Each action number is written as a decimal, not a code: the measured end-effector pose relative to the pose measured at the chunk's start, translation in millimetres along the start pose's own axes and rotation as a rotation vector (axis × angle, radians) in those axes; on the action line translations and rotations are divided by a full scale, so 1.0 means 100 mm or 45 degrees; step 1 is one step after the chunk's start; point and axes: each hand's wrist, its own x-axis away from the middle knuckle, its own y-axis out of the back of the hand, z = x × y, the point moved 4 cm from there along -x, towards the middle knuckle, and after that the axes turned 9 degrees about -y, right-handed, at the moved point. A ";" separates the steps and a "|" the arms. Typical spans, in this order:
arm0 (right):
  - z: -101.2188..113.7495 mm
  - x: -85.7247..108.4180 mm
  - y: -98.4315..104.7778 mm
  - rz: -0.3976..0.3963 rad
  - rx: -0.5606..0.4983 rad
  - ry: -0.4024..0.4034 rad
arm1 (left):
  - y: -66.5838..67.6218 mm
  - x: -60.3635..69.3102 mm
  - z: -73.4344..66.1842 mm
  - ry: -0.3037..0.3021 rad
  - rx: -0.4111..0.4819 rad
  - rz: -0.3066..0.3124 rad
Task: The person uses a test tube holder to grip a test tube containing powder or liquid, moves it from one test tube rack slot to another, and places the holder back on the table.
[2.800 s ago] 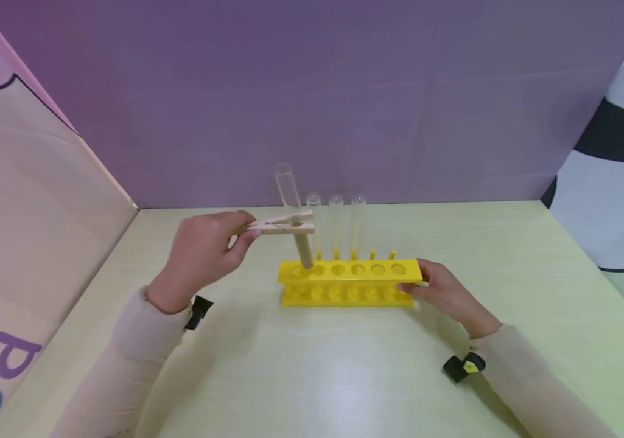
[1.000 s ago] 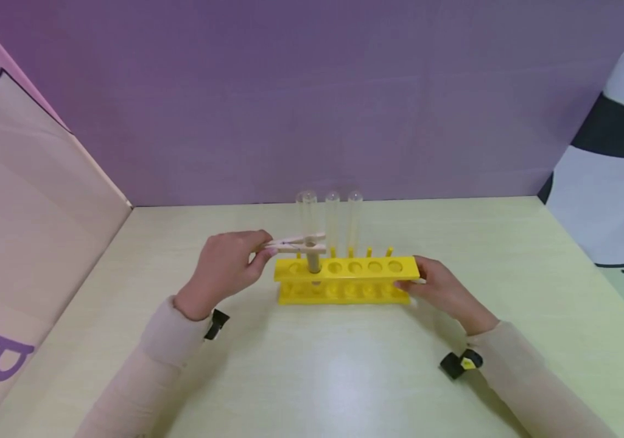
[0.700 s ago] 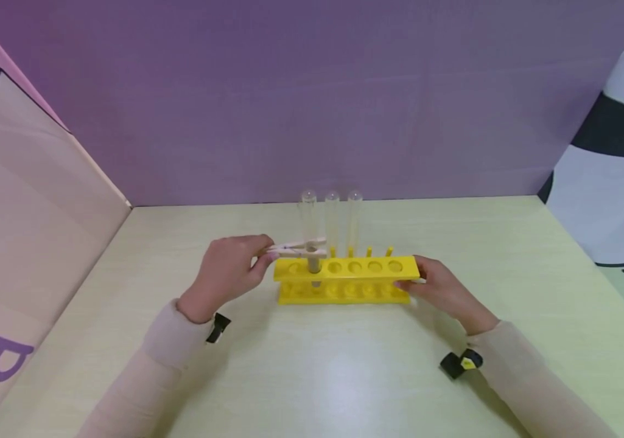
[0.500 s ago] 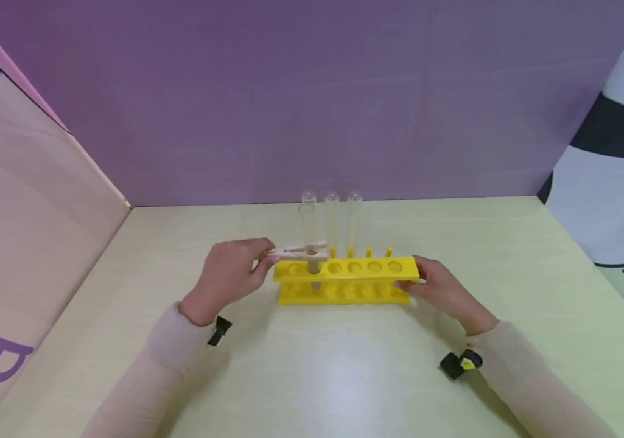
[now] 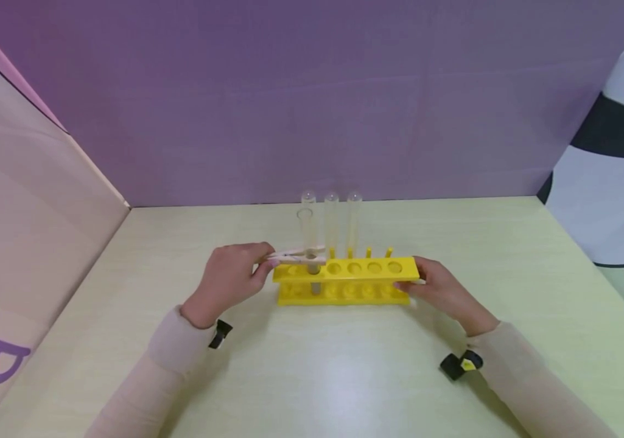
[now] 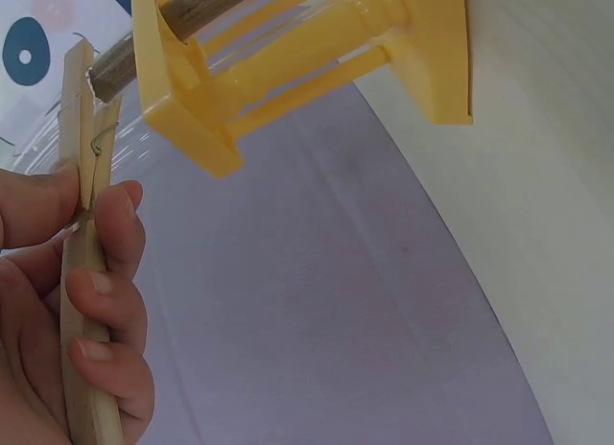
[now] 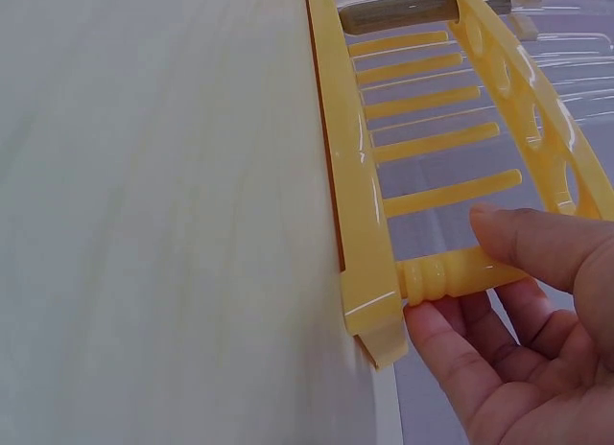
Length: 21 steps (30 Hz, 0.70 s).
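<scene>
Left hand [image 5: 229, 277], left of centre in the head view: fingers curled in, wrapped round the handle of a wooden clamp [image 5: 292, 260], thumb pressed against it by the wire spring (clear in left wrist view). Clamp arms sit either side of a test tube [image 5: 313, 269], just above the rack's top plate. Tube is mid-frame, dark in its lower part, clear glass above, mouth up; stands in the second hole from left of the yellow rack [image 5: 344, 278], lower end showing between top plate and base.

Right hand [image 5: 445, 295], right of centre: thumb and fingers bent round the end post at the rack's right end, little gap, seen lower right in the right wrist view. Three clear tubes [image 5: 332, 222] upside down behind the rack's left half; bare yellow pegs [image 5: 369, 252] right of them. Rack on pale table [image 5: 317, 371], purple backdrop [image 5: 312, 103] across top of frame
</scene>
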 end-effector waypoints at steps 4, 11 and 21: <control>0.00 0.00 0.00 0.002 -0.001 -0.001 | -0.01 0.01 0.00 -0.003 -0.003 -0.007; -0.01 0.00 0.00 0.001 0.003 -0.002 | -0.02 0.02 0.00 -0.007 -0.013 -0.017; 0.01 0.01 -0.01 0.002 -0.012 0.019 | -0.01 0.02 -0.01 -0.004 -0.025 -0.014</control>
